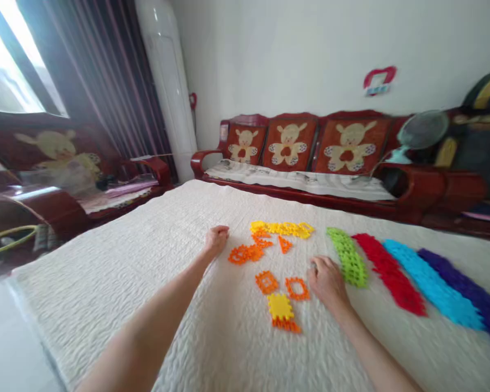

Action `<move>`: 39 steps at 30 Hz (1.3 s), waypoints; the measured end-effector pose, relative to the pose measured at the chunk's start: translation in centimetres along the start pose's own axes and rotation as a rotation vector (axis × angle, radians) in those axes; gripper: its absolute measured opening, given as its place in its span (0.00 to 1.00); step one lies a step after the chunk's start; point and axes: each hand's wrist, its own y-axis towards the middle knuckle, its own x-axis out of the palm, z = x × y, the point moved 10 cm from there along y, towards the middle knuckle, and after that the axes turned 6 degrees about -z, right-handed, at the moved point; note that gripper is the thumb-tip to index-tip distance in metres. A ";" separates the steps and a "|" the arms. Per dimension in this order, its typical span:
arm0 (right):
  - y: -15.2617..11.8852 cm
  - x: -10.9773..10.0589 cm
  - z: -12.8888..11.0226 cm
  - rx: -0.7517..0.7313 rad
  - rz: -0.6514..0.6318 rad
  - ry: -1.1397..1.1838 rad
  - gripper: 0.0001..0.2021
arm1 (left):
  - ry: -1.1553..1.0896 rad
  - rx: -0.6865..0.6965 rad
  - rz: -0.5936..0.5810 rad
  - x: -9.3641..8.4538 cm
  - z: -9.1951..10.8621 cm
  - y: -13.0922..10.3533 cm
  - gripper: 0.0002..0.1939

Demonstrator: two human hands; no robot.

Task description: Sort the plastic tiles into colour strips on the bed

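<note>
My left hand is closed in a fist on the white quilted cloth, left of the orange pieces. Whatever its fingers may hold is hidden. My right hand rests with curled fingers between an orange square frame and a row of green pieces; its palm side is out of sight. Another orange square lies nearby, above a yellow toothed square that overlaps orange pieces. Farther off are an orange cluster, an orange triangle and a row of yellow pieces.
Rows of red, light blue and purple pieces lie at right on the quilted cloth. Behind stand a wooden sofa with bear cushions, an armchair at left, and a fan.
</note>
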 end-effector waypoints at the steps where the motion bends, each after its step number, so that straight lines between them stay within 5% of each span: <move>1: 0.1 -0.2 -0.1 0.007 -0.004 0.005 0.11 | 0.010 -0.003 0.011 -0.5 0.0 -0.7 0.16; 6: 0.2 -0.8 -0.5 0.034 -0.006 0.043 0.10 | 0.017 -0.011 0.065 -1.9 0.1 -2.8 0.17; 24: 0.6 -0.4 2.4 0.270 -0.009 0.254 0.11 | -0.086 0.001 0.089 -2.0 -0.1 -2.8 0.18; 30: 0.9 -0.8 1.0 0.165 0.022 0.289 0.12 | -0.067 0.007 0.080 -2.1 -0.1 -2.8 0.17; 32: 0.9 -0.8 0.7 0.141 0.024 0.300 0.11 | -0.028 0.064 0.110 -2.5 1.1 -3.4 0.15; 35: 1.0 -0.6 0.8 0.148 0.016 0.303 0.11 | 0.060 0.274 0.095 -2.2 5.9 -5.5 0.14; 37: 1.0 -0.5 0.9 0.152 0.012 0.300 0.11 | 0.118 0.403 -0.061 -0.4 9.6 -7.4 0.14; 39: 1.1 -0.5 0.9 0.152 0.008 0.295 0.11 | 0.220 0.499 -0.339 3.0 12.6 -9.9 0.13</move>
